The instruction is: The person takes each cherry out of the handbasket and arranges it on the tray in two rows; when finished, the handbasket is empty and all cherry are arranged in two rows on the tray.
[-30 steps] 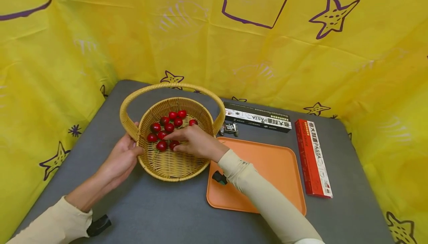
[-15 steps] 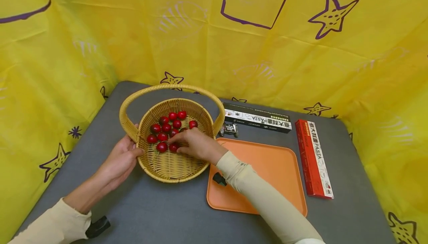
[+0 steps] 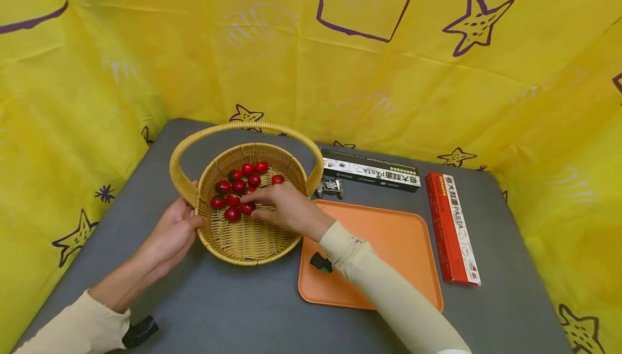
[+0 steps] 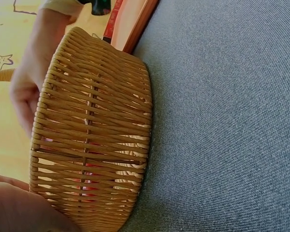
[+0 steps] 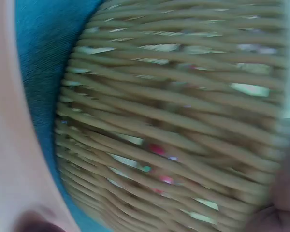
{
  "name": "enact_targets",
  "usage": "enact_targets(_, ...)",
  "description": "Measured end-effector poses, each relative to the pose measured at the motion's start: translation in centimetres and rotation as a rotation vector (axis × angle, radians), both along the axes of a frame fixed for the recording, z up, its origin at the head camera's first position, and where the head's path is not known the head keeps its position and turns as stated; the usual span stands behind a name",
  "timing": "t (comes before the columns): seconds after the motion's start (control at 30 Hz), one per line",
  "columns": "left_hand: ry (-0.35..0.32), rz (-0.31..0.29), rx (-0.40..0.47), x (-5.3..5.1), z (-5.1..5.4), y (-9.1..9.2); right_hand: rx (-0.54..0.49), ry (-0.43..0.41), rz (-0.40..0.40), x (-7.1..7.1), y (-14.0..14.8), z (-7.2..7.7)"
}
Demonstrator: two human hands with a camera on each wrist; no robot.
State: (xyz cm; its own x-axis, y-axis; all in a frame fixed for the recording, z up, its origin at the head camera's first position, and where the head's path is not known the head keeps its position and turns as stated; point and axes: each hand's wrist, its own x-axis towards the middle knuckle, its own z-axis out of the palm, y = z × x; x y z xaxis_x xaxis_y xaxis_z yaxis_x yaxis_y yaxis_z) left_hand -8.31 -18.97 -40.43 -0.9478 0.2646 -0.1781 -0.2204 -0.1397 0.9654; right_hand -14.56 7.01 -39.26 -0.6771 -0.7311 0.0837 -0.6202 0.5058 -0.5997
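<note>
A round wicker basket (image 3: 252, 240) with a tall arched handle (image 3: 252, 126) stands on the table, several glossy red cherries (image 3: 222, 186) lying inside it. At its left side my left hand (image 3: 176, 229) grips the rim beside the handle's base, thumb over the edge; part of that hand (image 4: 24, 208) also shows in the left wrist view. My right hand (image 3: 286, 208) reaches over the right rim into the basket, thumb and index finger pinching one cherry (image 3: 247, 209) at the near side of the group. Woven wall (image 5: 174, 116) fills most of the right wrist view.
Right of the basket lies an orange tray (image 3: 379, 235), under my right forearm. Behind it are a small dark model vehicle (image 3: 330, 187) and a black pasta box (image 3: 369, 169). A red pasta box (image 3: 453, 230) lies farther right. Yellow patterned cloth (image 3: 389, 73) surrounds the table.
Inside the basket my right hand has shifted slightly, and some cherries there have moved a little. My left hand stays at the rim. The whole head view has drifted slightly left.
</note>
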Motion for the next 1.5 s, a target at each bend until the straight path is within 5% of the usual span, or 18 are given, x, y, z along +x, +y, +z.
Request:
enact_targets(0.37,-0.007,-0.001,0.002,0.0,0.0,-0.1,-0.315,-0.018,-0.111,4.9,5.4,5.2)
enact_targets(0.53,-0.01,-0.004,0.013,-0.1,-0.1,-0.1,-0.423,0.02,-0.211,7.1,9.3,5.9)
enact_targets(0.67,-0.01,-0.007,0.011,-0.1,-0.2,-0.2,-0.385,0.077,-0.33,8.2,12.0,4.9)
enact_targets(1.0,0.013,-0.035,0.044,-0.3,-0.5,-0.4,-0.281,0.071,-0.572,9.0,15.3,0.9)
enact_targets(1.5,0.016,-0.055,0.036,-0.2,-0.6,-0.6,-0.172,-0.03,-0.588,7.7,15.5,-3.5)
